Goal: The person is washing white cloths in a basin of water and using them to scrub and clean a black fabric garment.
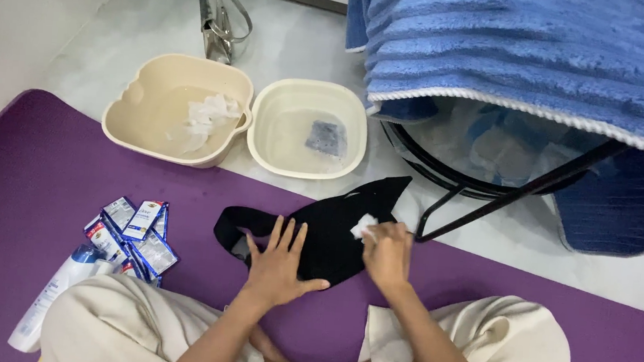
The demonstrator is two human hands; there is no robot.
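A black cloth garment (333,228) with a looped strap lies on the purple mat (24,173) in front of my crossed legs. My left hand (277,262) presses flat on it, fingers spread. My right hand (387,251) is closed around a small white wad (363,225) and holds it against the black fabric near its right side.
Two cream basins stand on the pale floor: the left basin (142,82) holds water and white cloth, the right basin (265,123) water and a dark blue-grey piece. Several blue-white sachets (134,227) and a white bottle (44,301) lie at left. A blue towel (531,52) hangs on a black rack (505,195).
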